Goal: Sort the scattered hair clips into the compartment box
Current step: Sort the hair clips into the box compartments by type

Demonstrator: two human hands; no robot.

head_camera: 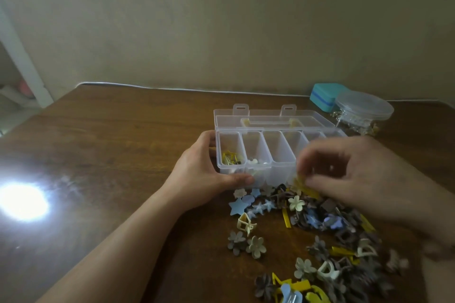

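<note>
Left hand: the left hand (209,170) comes in from the lower left on a bare forearm and cups the near left corner of the compartment box (278,147); its thumb lies along the box's front wall, the other fingers wrap round the left end.
Right hand: the right hand (357,174) reaches in from the right, back of the hand up, hovering over the box's near right part. It is blurred, but its thumb and fingertips seem pinched together on a yellow clip (304,183) just at the box's front edge.
Compartment box: clear plastic, lid folded back flat behind it, long compartments side by side. The leftmost holds yellow clips (230,156), the next a few pale clips (254,162); the third looks empty, the ones further right are hidden by the hand.
Scattered hair clips: the pile of clips (317,236) lies on the wooden table (123,142) just in front of the box and runs to the lower right: flowers, blue stars, yellow bars, brown and cream pieces.
Behind: a teal case (322,97) and a clear round jar (364,110) stand beside each other at the table's far right.
Light: a bright glare spot (23,202) on the left of the tabletop.
</note>
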